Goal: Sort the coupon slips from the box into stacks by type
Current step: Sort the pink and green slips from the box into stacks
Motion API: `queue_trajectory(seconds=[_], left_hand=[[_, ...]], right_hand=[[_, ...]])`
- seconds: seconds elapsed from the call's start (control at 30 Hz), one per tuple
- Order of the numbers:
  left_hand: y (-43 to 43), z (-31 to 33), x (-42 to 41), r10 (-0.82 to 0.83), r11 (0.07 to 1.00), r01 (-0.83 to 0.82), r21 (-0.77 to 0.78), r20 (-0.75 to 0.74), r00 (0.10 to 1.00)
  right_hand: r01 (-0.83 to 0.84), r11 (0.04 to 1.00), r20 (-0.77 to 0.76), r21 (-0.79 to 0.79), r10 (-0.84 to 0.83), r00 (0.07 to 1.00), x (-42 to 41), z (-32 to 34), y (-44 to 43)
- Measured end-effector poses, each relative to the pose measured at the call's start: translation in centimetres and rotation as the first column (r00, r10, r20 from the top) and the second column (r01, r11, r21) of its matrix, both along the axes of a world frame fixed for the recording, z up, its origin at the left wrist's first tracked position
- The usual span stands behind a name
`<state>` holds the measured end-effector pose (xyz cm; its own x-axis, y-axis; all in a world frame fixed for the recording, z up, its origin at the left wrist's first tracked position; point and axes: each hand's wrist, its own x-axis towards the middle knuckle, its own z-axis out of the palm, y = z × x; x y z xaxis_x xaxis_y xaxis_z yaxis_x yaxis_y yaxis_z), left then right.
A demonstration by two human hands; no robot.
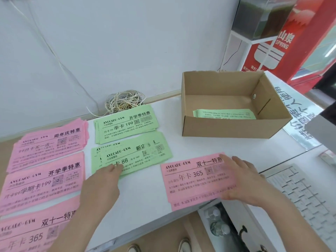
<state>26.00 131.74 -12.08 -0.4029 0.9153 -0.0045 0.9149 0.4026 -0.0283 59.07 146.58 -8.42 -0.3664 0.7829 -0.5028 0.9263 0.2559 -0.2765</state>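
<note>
At the far left lie three pink stacks. The top stack [51, 142] is headed 周年庆特惠, the pink 199 stack [43, 180] reads 开学季特惠 学期卡199, and the 365 stack [36, 228] reads 双十一特惠 年卡 365. Next come two green ones: the green 199 stack [125, 124], 开学季特惠 季卡 199, and the 88 stack [132, 157], headed 新店 with the rest blurred. Every slip carries AVOCADO·GYM.

Your left hand [101, 184] has its fingers out straight, with the tips pressing on the 88 stack. That stack is already skewed, so I judge a push could fan it into the green 199 stack, which lies just beside it.

Your right hand [243, 180] lies flat, fingers spread, on the right end of a pink slip [194, 180], also 双十一特惠 年卡 365. Its near edge hangs over the tabletop [145, 197], so it could slide off. Its match is the 365 stack, well apart.

Go by the headline together with the colour: 开学季特惠 appears on both pink and green.

The box [227, 128] holds more green slips [223, 113], and their print is too small to read. Behind it, a red panel [283, 44] says 山泉 SPRING.
</note>
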Motion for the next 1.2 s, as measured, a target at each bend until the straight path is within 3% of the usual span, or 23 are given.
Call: queue_trajectory(seconds=[0.1, 0.17, 0.27, 0.33, 0.67, 0.83, 0.93, 1.07, 1.2], left_hand=[[0.5, 0.3, 4.4, -0.193, 0.979, 0.19, 0.077, 0.045, 0.98], [0.8, 0.0, 8.9, -0.41, 0.909, 0.397, 0.127, 0.095, 0.907], [1.7, -1.6, 14.2, -0.532, 0.845, 0.535, 0.015, 0.131, 0.836], [2.5, -1.9, 15.4, -0.509, 0.849, 0.523, -0.07, 0.158, 0.846], [2.4, -0.8, 14.5, -0.436, 0.882, 0.464, -0.078, 0.234, 0.869], [2.2, -0.7, 15.2, -0.439, 0.883, 0.454, -0.116, 0.136, 0.888], [2.5, 0.0, 14.8, -0.398, 0.906, 0.419, -0.063, 0.214, 0.892], [2.9, 0.7, 13.6, -0.327, 0.945, 0.303, 0.122, 0.345, 0.88], [3.1, 0.9, 12.9, -0.285, 0.954, 0.296, 0.048, 0.451, 0.846]], right_hand=[[-0.001, 1.0, -0.001, 0.016, 0.001, 1.0, 1.4, -0.5, -0.4], [-0.009, 0.996, -0.039, 0.084, 0.012, 0.999, 1.4, -0.7, -0.6], [-0.03, 0.988, -0.065, 0.148, 0.04, 0.997, 1.3, -1.1, -0.8], [-0.034, 0.987, -0.079, 0.156, 0.047, 0.996, 1.5, -1.4, -1.0], [0.071, 0.987, -0.229, 0.141, -0.037, 0.973, 2.7, -1.9, -0.9], [0.057, 0.988, -0.258, 0.143, -0.018, 0.966, 3.2, -2.1, -1.4], [0.095, 0.988, -0.312, 0.123, -0.052, 0.949, 3.2, -2.4, -1.2], [0.226, 0.973, -0.417, 0.049, -0.186, 0.89, 3.2, -3.0, -1.0], [0.317, 0.948, -0.493, 0.011, -0.27, 0.827, 2.9, -3.1, -0.7]])
